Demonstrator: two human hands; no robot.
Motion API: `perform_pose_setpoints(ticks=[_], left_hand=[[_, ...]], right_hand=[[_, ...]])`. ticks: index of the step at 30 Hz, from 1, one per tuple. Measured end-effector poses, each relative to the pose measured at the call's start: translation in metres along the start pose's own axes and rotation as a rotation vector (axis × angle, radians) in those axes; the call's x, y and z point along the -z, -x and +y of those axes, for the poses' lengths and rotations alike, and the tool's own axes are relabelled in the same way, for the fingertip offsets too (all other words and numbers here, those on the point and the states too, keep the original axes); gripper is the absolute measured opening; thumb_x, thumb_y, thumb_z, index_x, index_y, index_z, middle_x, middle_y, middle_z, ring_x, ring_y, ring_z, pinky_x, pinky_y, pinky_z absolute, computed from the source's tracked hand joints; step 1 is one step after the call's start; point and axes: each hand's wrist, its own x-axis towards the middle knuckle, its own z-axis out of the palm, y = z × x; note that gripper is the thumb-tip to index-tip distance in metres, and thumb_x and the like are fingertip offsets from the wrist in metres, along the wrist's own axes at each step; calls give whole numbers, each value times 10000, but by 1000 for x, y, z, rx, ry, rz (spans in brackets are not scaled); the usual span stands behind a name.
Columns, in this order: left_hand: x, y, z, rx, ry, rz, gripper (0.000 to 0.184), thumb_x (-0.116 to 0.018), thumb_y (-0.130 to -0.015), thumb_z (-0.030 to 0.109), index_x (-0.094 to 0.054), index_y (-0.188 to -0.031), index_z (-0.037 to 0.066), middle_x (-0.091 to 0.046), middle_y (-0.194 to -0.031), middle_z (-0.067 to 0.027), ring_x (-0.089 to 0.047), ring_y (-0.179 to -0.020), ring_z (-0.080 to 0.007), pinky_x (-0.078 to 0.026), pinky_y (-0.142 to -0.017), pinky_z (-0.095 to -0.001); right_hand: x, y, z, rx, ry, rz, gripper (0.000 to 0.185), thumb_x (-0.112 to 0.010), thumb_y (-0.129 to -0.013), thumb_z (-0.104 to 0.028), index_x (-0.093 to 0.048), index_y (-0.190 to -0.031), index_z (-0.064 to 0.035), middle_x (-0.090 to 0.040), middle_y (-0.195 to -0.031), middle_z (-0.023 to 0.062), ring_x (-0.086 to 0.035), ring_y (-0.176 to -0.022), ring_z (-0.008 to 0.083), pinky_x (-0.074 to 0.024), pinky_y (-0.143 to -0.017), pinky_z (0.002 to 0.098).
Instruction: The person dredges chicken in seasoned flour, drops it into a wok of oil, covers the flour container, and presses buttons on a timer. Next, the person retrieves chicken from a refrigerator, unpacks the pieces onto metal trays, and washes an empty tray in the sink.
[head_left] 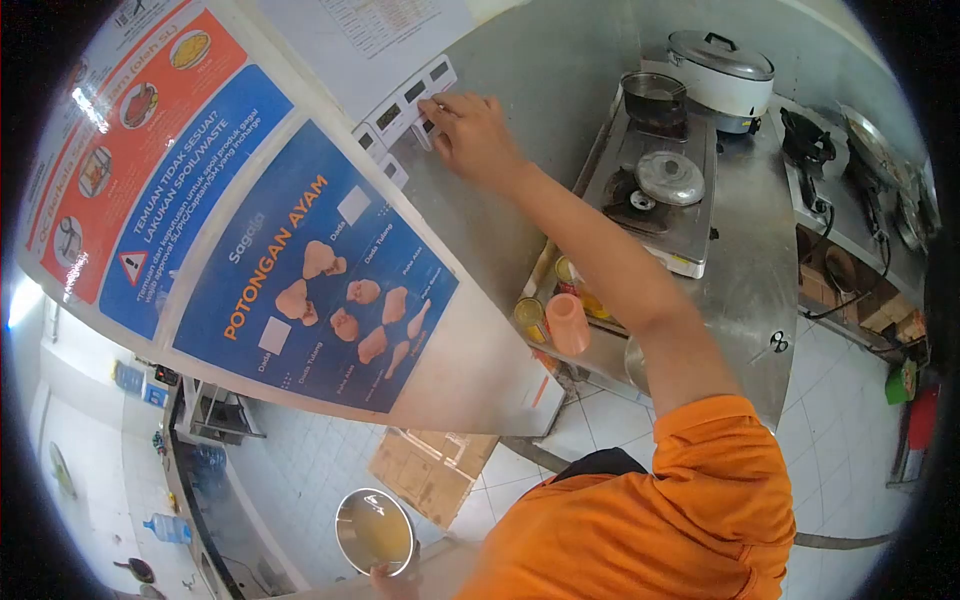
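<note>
At the lower edge, the left hand (382,579) is closed on the rim of a round metal bowl (351,528), its fingers partly hidden. The bowl's mouth faces up toward the camera, and yellowish liquid (386,538) lies inside; being round, the bowl shows no clear long axis. Beside it is the person's orange shirt (620,520). From its short sleeve the right arm (620,260) stretches up and leftward to the white timers (390,114). The right hand (474,135) is partly open, fingers loosely bent, fingertips touching the timers and grasping nothing that shows. The timers sit on the wall in a slanting group, its long axis running from lower left to upper right, their small dark screens facing out. Left of them spreads a blue poster (250,290) with chicken pieces. Farther right, a metal desk (745,290) carries a stove (640,235) with a lidded pan (670,178), a dark pot (653,100) and, behind, a large white cooker (720,85).
</note>
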Motion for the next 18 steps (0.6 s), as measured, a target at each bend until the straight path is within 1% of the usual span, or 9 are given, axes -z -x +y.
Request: perform_pose_setpoints(ticks=[3, 6, 8, 9, 11, 12, 15, 17, 18], left_hand=[[-13, 2, 9, 3, 143, 216, 347, -886, -593, 106, -696, -878, 53, -605, -955, -157, -534, -898, -368, -418, -815, -501], [5, -5, -16, -21, -50, 83, 442, -894, -612, 146, -691, -995, 59, -601, -977, -165, -522, -955, -394, -413, -873, -519], [18, -9, -38, -29, -79, 25, 521, -895, -629, 166, -667, -1085, 60, -598, -993, -166, -517, -996, -385, -407, -895, -525], [19, -8, -38, -31, -94, -4, 561, -896, -637, 177, -655, -1130, 60, -596, -1001, -166, -514, -1017, -381, -404, -905, -528], [16, -5, -40, 4, -75, 64, 581, -877, -666, 148, -617, -1174, 42, -604, -1024, -143, -537, -1017, -352, -440, -868, -505], [10, -1, -27, 22, -65, 99, 591, -867, -680, 134, -598, -1196, 33, -608, -1036, -131, -549, -1018, -337, -457, -849, -493], [0, 2, 6, 165, 397, 96, 431, -757, -788, 162, -597, -1164, 22, -628, -1057, -111, -603, -945, -296, -494, -728, -452], [-14, -10, 58, 447, 592, 135, 374, -658, -850, 233, -587, -1162, 40, -644, -1025, -117, -632, -896, -288, -510, -681, -435], [-17, -14, 73, 588, 686, 157, 357, -609, -881, 269, -582, -1162, 49, -653, -1009, -120, -647, -871, -283, -518, -658, -427]], right_hand=[[1, 4, -1, 3, -9, 16, 452, -695, -783, -135, -645, -1232, -115, -636, -1202, 28, -600, -1029, 231, -395, -850, 424], [-4, 6, 2, 23, -21, 76, 422, -692, -793, -155, -654, -1212, -133, -639, -1165, 14, -598, -995, 235, -386, -846, 439], [3, 7, -3, 45, -23, 51, 415, -691, -799, -163, -654, -1212, -142, -642, -1155, 5, -595, -972, 226, -380, -829, 444], [5, 8, -5, 57, -24, 36, 412, -690, -802, -167, -654, -1212, -146, -643, -1151, 1, -593, -960, 222, -377, -821, 447], [3, 8, -4, 68, 19, 35, 459, -705, -791, -155, -645, -1246, -166, -636, -1182, -6, -590, -985, 204, -373, -816, 431], [2, 8, -4, 73, 40, 35, 484, -712, -786, -148, -641, -1264, -176, -633, -1198, -10, -588, -998, 195, -370, -813, 423], [-1, 4, -2, 76, 106, 14, 487, -715, -779, -159, -634, -1259, -185, -632, -1188, -13, -584, -1006, 190, -366, -811, 426], [12, 0, -7, 54, 109, -47, 496, -706, -779, -153, -622, -1267, -187, -627, -1188, -8, -584, -1014, 196, -366, -809, 428], [19, 1, -10, 43, 108, -75, 501, -702, -779, -150, -616, -1271, -188, -625, -1188, -6, -584, -1018, 199, -366, -809, 429]])
